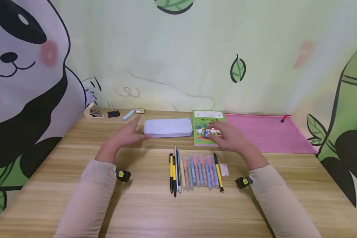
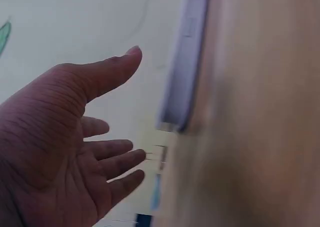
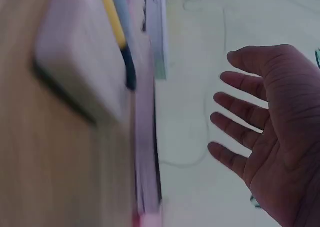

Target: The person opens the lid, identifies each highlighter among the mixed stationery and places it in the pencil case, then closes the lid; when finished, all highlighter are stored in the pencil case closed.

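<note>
A pale lavender pencil case [image 1: 168, 128], its lid shut, lies at the back middle of the table. My left hand [image 1: 127, 134] is just left of it, fingers spread, thumb near its front left corner. In the left wrist view the left hand [image 2: 75, 152] holds nothing, and the case [image 2: 182, 67] shows edge-on beside it. My right hand [image 1: 227, 135] hovers over the right side of a green book [image 1: 208, 114], covering part of its cover. Relaxed, slightly bent fingers of the right hand [image 3: 270, 122] are bare in the right wrist view.
In front lies a row of pastel highlighters [image 1: 200, 172], flanked by yellow-black pens [image 1: 172, 173] and a yellow-black pencil [image 1: 218, 172]. A white eraser [image 1: 224, 170] sits to their right. A pink zip pouch [image 1: 264, 134] lies back right; a black binder clip [image 1: 113, 114] and stapler [image 1: 93, 111] back left.
</note>
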A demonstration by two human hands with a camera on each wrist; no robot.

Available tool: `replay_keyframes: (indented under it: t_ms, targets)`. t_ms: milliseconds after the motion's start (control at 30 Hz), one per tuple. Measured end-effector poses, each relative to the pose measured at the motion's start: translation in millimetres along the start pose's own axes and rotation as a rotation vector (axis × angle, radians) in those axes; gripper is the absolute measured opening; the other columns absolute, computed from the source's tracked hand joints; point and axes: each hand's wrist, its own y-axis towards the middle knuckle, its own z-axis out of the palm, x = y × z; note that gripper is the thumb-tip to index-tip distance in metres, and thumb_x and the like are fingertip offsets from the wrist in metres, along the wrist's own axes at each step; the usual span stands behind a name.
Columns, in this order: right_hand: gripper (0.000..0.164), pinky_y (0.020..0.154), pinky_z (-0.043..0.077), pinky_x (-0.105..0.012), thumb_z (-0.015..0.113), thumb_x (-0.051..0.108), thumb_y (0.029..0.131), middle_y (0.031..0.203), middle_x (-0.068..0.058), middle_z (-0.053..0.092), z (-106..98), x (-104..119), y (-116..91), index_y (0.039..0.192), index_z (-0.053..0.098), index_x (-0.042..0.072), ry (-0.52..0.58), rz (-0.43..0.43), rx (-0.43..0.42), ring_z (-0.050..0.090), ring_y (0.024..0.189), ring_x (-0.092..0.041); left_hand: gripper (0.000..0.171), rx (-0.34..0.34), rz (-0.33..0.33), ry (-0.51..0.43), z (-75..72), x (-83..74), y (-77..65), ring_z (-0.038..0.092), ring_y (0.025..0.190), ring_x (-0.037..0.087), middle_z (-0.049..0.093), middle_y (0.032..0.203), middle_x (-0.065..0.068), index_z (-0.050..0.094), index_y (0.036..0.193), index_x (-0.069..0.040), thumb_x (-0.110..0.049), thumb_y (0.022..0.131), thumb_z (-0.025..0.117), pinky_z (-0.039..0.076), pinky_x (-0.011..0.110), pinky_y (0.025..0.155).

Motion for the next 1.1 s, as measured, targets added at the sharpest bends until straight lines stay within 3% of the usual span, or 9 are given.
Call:
replay_keyframes:
  t_ms: [100,200,367,500,700,900,1100]
  targets:
    - [0.033,0.105,0.046,-0.052,0.064,0.021,0.099,0.130,-0.015,0.064,12.5,8.4,7.1,0.127,0.064,0.003,0.133,-0.083,0.001,0.057,0.124,-0.036,0.116,-0.017,-0.019,-0.074,18.0,13.6,11.2,0.014,0.150,0.042,0.011,0.164,0.026,0.002,0.160,0.000,-0.046,0.086,0.078,0.014,0.054,0.122]
    - [0.036,0.101,0.049,-0.053,0.063,0.019,0.099,0.129,-0.016,0.063,22.8,13.8,12.8,0.129,0.061,-0.001,0.215,-0.091,0.043,0.058,0.122,-0.039,0.121,-0.039,-0.019,-0.129,33.5,27.0,20.6,0.016,0.150,0.043,0.013,0.163,0.028,0.001,0.160,0.001,-0.046,0.082,0.082,0.015,0.054,0.122]
    - [0.041,0.100,0.050,-0.052,0.064,0.020,0.099,0.134,-0.017,0.062,27.5,14.3,23.9,0.134,0.060,-0.001,0.181,-0.030,0.054,0.058,0.122,-0.038,0.126,-0.083,-0.011,-0.176,47.3,39.3,31.7,0.019,0.150,0.040,0.017,0.163,0.025,0.001,0.160,0.001,-0.046,0.078,0.085,0.016,0.052,0.122]
    - [0.044,0.097,0.052,-0.052,0.066,0.021,0.097,0.133,-0.016,0.063,22.3,10.3,33.4,0.135,0.059,-0.001,0.140,-0.013,0.049,0.062,0.117,-0.038,0.123,-0.097,-0.003,-0.145,48.4,41.5,39.0,0.023,0.149,0.040,0.023,0.162,0.023,0.009,0.160,-0.001,-0.051,0.076,0.085,0.018,0.053,0.121]
    - [0.052,0.094,0.053,-0.053,0.069,0.025,0.095,0.136,-0.018,0.062,17.8,8.1,45.5,0.141,0.056,0.003,0.089,0.020,0.129,0.067,0.107,-0.039,0.117,-0.105,0.028,-0.137,43.9,44.7,46.9,0.033,0.144,0.038,0.037,0.157,0.019,0.028,0.157,-0.006,-0.053,0.070,0.088,0.024,0.054,0.119]
    - [0.066,0.110,0.040,-0.053,0.067,0.035,0.097,0.150,-0.015,0.049,22.4,12.5,51.4,0.152,0.043,0.008,0.052,0.066,0.198,0.051,0.133,-0.036,0.109,-0.065,0.003,-0.322,37.6,45.0,45.7,0.042,0.137,0.032,0.046,0.149,0.014,0.040,0.151,-0.007,-0.051,0.066,0.092,0.026,0.052,0.118]
    - [0.059,0.111,0.041,-0.049,0.060,0.043,0.100,0.148,-0.009,0.053,27.0,15.2,51.6,0.150,0.049,0.013,0.054,0.062,0.224,0.050,0.135,-0.031,0.096,0.009,-0.018,-0.455,30.6,39.3,34.8,0.044,0.133,0.031,0.051,0.144,0.013,0.041,0.151,-0.005,-0.047,0.076,0.085,0.026,0.052,0.118]
